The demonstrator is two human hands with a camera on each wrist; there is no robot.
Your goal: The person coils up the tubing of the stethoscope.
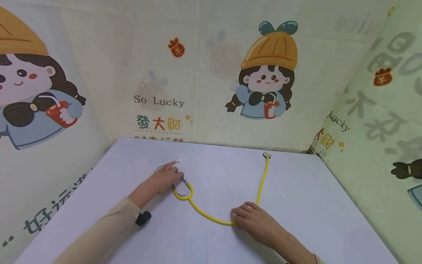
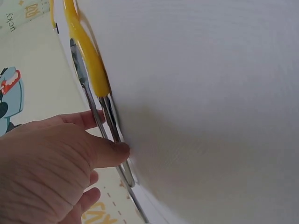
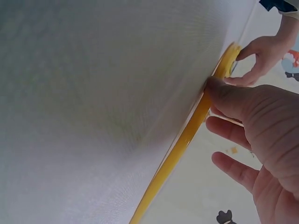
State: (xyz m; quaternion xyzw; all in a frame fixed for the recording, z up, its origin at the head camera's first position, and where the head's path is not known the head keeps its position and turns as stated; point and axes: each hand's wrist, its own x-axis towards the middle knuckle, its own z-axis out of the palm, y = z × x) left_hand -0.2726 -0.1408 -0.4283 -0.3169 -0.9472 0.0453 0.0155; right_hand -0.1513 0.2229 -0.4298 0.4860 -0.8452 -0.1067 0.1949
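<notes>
A stethoscope with yellow tubing (image 1: pixel 211 219) lies in a curve on the white table. Its chest piece (image 1: pixel 267 155) rests near the back edge, right of centre. At the other end, my left hand (image 1: pixel 166 178) pinches the metal ear tubes (image 2: pixel 108 116) between thumb and fingers, partly covering them in the head view. One ear tip (image 1: pixel 178 161) shows just beyond the fingers. Lower and to the right, my right hand (image 1: pixel 258 223) pinches the tubing at its bend. In the right wrist view, the thumb presses the yellow tube (image 3: pixel 180 149) while two other fingers stand apart from it.
The white table (image 1: pixel 296 198) reaches back to a cloth wall (image 1: pixel 211 121) printed with cartoon figures and lettering. Similar cloth hangs at both sides. A black device (image 1: pixel 143 218) is at the left wrist.
</notes>
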